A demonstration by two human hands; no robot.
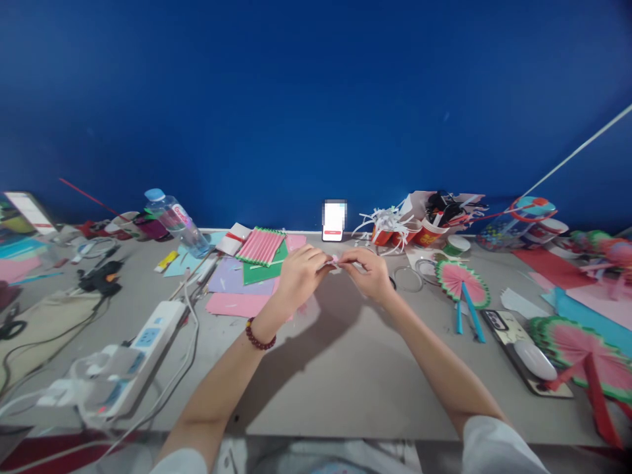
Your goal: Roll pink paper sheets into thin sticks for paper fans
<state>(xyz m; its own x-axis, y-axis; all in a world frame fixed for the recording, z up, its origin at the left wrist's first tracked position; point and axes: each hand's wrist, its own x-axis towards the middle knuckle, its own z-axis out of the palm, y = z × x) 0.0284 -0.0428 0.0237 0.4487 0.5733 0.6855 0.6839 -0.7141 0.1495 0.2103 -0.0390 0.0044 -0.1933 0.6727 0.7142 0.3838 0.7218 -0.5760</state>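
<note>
My left hand (299, 274) and my right hand (371, 273) meet above the middle of the grey table (336, 368). Both pinch a small pale pink piece of paper (336, 261) held between their fingertips. A dark red bead bracelet (259, 337) circles my left wrist. Just left of my left hand lie pink, purple and green paper sheets (237, 289) and a pleated pink paper with green edges (261, 245).
A power strip (143, 345) with cables and a glue gun (101, 276) lie left. A water bottle (175, 220) and a phone (334, 220) stand at the back. Paper fans (464, 283), another phone (523, 349), red cups (419, 230) and tape rolls fill the right.
</note>
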